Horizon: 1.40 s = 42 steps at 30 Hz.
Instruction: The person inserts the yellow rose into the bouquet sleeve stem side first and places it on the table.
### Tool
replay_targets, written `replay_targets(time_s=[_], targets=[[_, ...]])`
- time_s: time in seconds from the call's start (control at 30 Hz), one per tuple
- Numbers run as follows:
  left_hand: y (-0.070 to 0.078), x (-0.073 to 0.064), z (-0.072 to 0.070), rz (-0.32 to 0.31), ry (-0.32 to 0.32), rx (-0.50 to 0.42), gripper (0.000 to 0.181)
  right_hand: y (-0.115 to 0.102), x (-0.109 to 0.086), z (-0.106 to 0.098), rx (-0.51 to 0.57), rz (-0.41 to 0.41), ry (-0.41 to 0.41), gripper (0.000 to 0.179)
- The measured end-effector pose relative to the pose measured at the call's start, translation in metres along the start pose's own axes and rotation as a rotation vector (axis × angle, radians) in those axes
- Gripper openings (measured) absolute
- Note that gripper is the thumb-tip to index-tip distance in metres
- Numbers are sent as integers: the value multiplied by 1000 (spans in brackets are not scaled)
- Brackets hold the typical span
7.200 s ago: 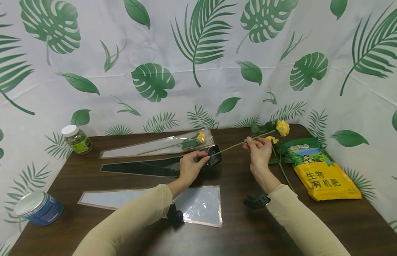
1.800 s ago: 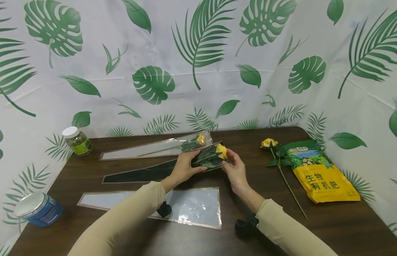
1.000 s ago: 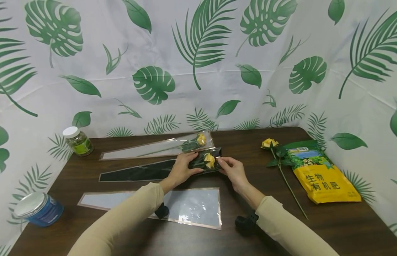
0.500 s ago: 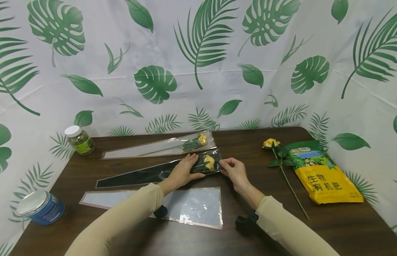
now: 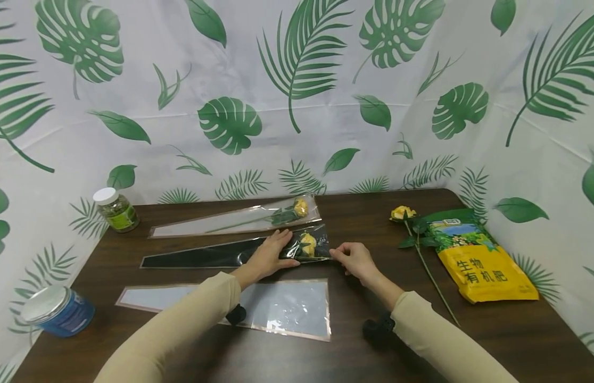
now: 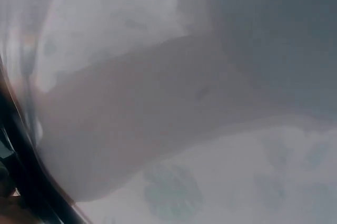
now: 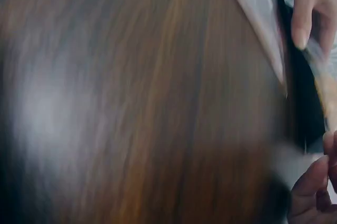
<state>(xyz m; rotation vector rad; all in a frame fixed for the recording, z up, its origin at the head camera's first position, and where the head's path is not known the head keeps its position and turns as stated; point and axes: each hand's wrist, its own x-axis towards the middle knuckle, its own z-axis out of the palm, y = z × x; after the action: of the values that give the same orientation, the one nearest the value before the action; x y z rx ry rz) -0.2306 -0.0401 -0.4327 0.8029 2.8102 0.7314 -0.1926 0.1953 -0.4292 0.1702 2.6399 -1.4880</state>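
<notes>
On the table, a black flower sleeve point(image 5: 196, 257) with a clear front lies with its narrow end to the left. Inside its wide end sits a yellow rose point(image 5: 308, 244). My left hand point(image 5: 268, 256) rests on the sleeve with fingers spread, just left of the bloom. With thumb and index finger, my right hand point(image 5: 358, 261) pinches the near right corner of the sleeve. The right wrist view shows the right hand's fingertips point(image 7: 310, 184) at the sleeve's edge and the left hand point(image 7: 310, 8) beyond. Haze blurs the left wrist view.
Behind lies a clear sleeve point(image 5: 182, 229) holding another yellow rose point(image 5: 300, 207); a white-backed sleeve point(image 5: 297, 308) lies in front. At right are a loose rose point(image 5: 403, 214) and a yellow fertilizer bag point(image 5: 488, 271). A lidded jar point(image 5: 116, 210) and blue can point(image 5: 59, 311) stand left.
The rose, earlier held by its stem at the sleeve's mouth, has gone into the black sleeve. Lately the sleeve and bloom have shifted slightly left, and my right hand has moved to the near corner.
</notes>
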Motion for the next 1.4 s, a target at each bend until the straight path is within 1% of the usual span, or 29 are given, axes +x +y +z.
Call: replay_targets(time_s=[0.07, 0.17, 0.3, 0.37, 0.43, 0.5, 0.57, 0.63, 0.7, 0.77, 0.83, 0.9, 1.0, 1.07, 1.2, 1.27, 1.4], targets=[[-3, 0, -2, -29, -13, -5, 81, 3, 0, -3, -34, -4, -17, 23], [-7, 0, -4, -46, -30, -13, 82, 6, 0, -8, -39, 4, -39, 24], [-9, 0, -8, -16, -48, -3, 84, 7, -2, -12, 7, -6, -48, 22], [-7, -2, -11, -2, -35, 1, 85, 8, -5, -14, 27, -28, -45, 22], [-5, -6, -14, 20, -7, 1, 86, 11, -9, -16, 23, -48, -41, 27], [-1, -12, -17, 50, 27, -24, 86, 14, -15, -19, 2, -69, -44, 33], [4, -19, -19, 101, 56, -53, 83, 16, -22, -22, -35, -85, -49, 38], [10, -26, -18, 179, 65, -68, 80, 19, -32, -25, -83, -109, -54, 40], [17, -35, -15, 274, 54, -59, 76, 20, -42, -27, -128, -144, -56, 42], [22, -44, -10, 360, 31, -15, 73, 21, -52, -25, -174, -186, -50, 42], [27, -52, -6, 419, 2, 30, 71, 20, -62, -21, -215, -214, -49, 43], [31, -59, 0, 456, -15, 76, 70, 20, -72, -14, -248, -216, -45, 46], [34, -63, 6, 492, -9, 144, 72, 18, -83, -4, -303, -195, -44, 54], [35, -64, 10, 504, 1, 192, 74, 17, -88, 2, -354, -197, -40, 60], [34, -62, 16, 486, 9, 268, 76, 18, -93, 12, -476, -246, -1, 71], [33, -59, 17, 478, 24, 298, 77, 18, -94, 16, -516, -268, 24, 72], [31, -54, 19, 489, 91, 337, 76, 19, -91, 20, -540, -285, 60, 67]])
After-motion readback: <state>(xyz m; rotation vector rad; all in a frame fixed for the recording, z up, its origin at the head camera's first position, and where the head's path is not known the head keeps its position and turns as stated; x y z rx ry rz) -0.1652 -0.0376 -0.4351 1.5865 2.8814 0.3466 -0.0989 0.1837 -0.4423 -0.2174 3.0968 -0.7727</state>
